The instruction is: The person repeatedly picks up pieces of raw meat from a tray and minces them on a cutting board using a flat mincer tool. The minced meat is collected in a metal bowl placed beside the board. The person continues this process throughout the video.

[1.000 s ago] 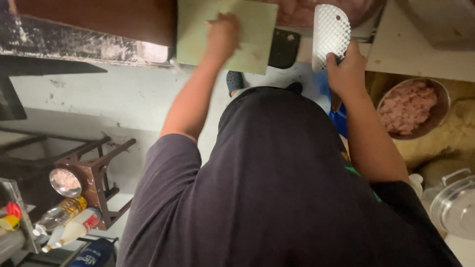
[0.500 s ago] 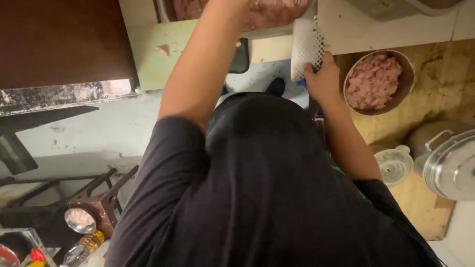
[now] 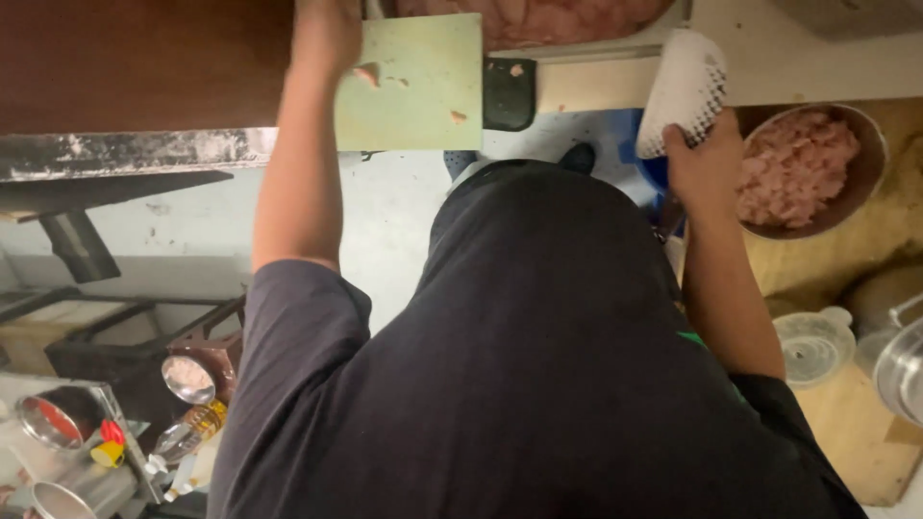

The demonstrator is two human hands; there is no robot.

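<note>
cleaver (image 3: 685, 91) gripped in right hand (image 3: 707, 163), above meat bowl (image 3: 803, 173)

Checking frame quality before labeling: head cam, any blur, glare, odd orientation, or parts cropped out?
Head view: appears upside down, the dark-shirted torso filling the lower frame; soft overall, motion blur on the white perforated cleaver in the right hand; left hand cropped by the top edge at the pale green cutting board; warm dim light, small glare on the metal bowl's rim, deep shadow lower left.
</note>
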